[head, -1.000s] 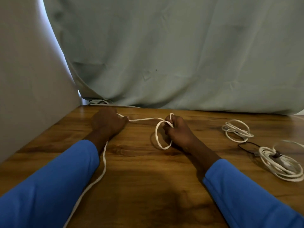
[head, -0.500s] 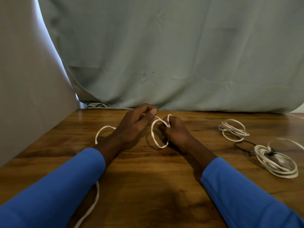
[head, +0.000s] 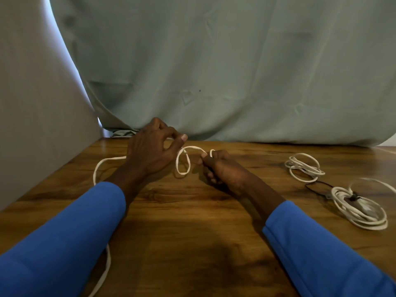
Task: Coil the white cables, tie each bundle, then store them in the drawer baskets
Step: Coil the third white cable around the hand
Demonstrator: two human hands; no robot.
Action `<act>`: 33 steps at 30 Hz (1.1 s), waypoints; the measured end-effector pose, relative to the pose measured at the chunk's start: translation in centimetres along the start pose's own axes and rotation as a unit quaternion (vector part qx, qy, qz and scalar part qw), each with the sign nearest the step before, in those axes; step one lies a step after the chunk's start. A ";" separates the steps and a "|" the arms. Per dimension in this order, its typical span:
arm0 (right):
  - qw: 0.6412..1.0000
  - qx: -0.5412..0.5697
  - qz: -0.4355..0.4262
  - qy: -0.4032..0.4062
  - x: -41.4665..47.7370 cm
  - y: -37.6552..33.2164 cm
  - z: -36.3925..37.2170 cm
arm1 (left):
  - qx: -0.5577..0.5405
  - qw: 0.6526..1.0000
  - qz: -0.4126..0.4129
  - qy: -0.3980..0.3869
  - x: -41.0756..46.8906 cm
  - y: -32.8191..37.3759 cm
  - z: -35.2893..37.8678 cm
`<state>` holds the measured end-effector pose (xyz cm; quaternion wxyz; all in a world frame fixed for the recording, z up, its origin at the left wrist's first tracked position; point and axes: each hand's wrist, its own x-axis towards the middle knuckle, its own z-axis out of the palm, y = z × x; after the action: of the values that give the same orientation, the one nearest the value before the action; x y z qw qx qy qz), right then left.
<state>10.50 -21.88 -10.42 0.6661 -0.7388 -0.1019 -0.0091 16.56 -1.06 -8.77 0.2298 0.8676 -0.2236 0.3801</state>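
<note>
Pale green curtain (head: 235,71) hangs across the whole far side, its hem meeting the back edge of the wooden table (head: 182,211); a grey panel (head: 32,103) closes off the left edge. Table surface near the body, between the two blue sleeves (head: 64,243), is bare wood; bare wood also lies between the hands and the right-hand bundles.

Tied cable bundle (head: 360,209) lies at the right edge, a dark tie around it; a smaller loose coil (head: 304,167) sits just beyond it, near but apart, a thin black cord (head: 317,185) between them.

Left hand (head: 150,153) is raised above the table, thumb and forefinger pinched narrow on the white cable (head: 183,161), other fingers curled; right hand (head: 222,170) is closed on the same cable, knuckles down on the wood; one small loop hangs between the hands; slack runs left, curves round the left forearm and trails off the near edge.
</note>
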 end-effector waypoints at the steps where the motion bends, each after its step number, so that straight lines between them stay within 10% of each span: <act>1: 1.000 0.020 0.012 -0.004 0.1 -0.1 0.0 | 0.013 1.000 0.001 -0.010 -0.1 0.0 -0.1; 12: 0.969 0.232 0.084 -0.010 0.7 -0.2 -1.3 | -0.328 0.931 0.031 -0.159 -1.9 4.1 1.9; 24: 0.897 0.305 0.123 -0.297 -0.4 -1.5 -1.2 | -0.349 0.931 -0.109 0.001 -0.8 3.1 1.6; 28: 0.882 0.337 0.077 -0.320 -0.5 -2.2 -1.2 | -0.235 0.966 -0.081 -0.073 -1.0 1.1 1.7; 33: 0.870 0.438 -0.020 -0.225 -0.2 -2.3 -2.3 | -0.377 0.898 -0.140 -0.178 -1.5 3.0 1.7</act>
<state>10.18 -23.92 -7.89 0.8800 -0.3511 -0.2575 0.1896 14.93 -4.09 -10.30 0.5467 0.7917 -0.2637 0.0702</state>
